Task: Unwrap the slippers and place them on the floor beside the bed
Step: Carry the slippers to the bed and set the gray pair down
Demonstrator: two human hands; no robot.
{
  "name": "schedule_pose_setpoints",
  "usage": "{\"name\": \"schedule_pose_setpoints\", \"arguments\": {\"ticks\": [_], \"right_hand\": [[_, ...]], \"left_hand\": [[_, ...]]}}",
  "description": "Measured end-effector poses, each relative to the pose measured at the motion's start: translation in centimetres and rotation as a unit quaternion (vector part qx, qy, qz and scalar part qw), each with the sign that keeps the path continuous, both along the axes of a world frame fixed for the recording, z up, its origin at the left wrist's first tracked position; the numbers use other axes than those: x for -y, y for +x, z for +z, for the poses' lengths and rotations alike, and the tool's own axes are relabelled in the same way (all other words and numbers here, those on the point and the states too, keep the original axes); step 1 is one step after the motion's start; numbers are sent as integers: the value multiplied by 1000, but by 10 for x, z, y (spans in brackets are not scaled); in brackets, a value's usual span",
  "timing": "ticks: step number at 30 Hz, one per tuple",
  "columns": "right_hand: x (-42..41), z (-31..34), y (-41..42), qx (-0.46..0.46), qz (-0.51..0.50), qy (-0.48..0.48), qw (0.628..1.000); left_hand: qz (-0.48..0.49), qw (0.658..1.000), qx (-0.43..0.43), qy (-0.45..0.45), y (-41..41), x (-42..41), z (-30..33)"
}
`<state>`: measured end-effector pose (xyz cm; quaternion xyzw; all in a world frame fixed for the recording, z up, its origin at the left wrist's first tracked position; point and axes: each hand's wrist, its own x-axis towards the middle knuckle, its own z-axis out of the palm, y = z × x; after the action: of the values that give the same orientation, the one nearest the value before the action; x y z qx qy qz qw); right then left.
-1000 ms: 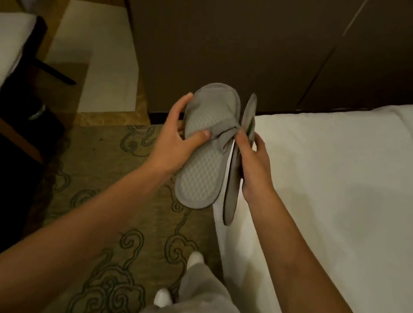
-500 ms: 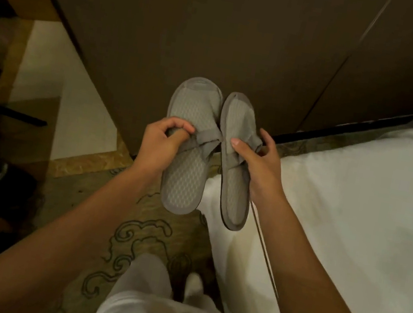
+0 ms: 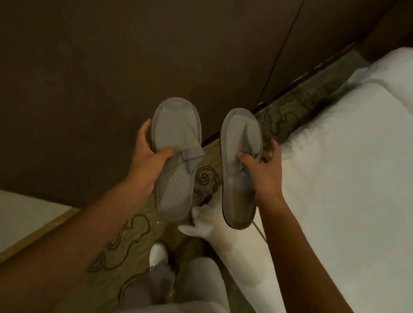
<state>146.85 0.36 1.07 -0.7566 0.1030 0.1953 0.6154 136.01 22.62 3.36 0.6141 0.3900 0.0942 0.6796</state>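
Two grey slippers, one gripped in left hand [image 3: 147,157], one in right hand [image 3: 263,172]

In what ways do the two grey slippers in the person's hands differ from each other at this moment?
The left slipper, in the left hand, shows its flat mesh sole; its strap is bunched sideways. The right slipper, in the right hand, tilts more on edge, its strap lying lengthwise. Both are grey, held apart above the carpet.
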Motion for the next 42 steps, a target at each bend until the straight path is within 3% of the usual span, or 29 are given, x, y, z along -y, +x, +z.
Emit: {"name": "schedule_pose_setpoints", "arguments": {"ticks": [9,17,25,30,35,39,42], "right_hand": [[-27,-95,109,-35,-93,-50,994],[-62,-208,233,-5,-14,-169,985],[-86,-343,328,-20,23,-226,974],[-77,-461,355,-71,-21,-318,945],[-101,-587,318,-171,-55,-292,939],[-115,-677,286,-303,-26,-237,923],[-125,-722,273,-315,22,-250,915]], "left_hand": [[-67,981,-156,-90,156,-36,-96],[16,955,-246,-162,262,-57,-250],[-43,927,-299,-222,338,-57,-402],[-170,899,-387,-112,363,-57,-512],[-387,852,-352,30,401,-59,-625],[-566,751,-273,204,461,-56,-677],[-639,664,-214,324,495,-56,-712]]}}
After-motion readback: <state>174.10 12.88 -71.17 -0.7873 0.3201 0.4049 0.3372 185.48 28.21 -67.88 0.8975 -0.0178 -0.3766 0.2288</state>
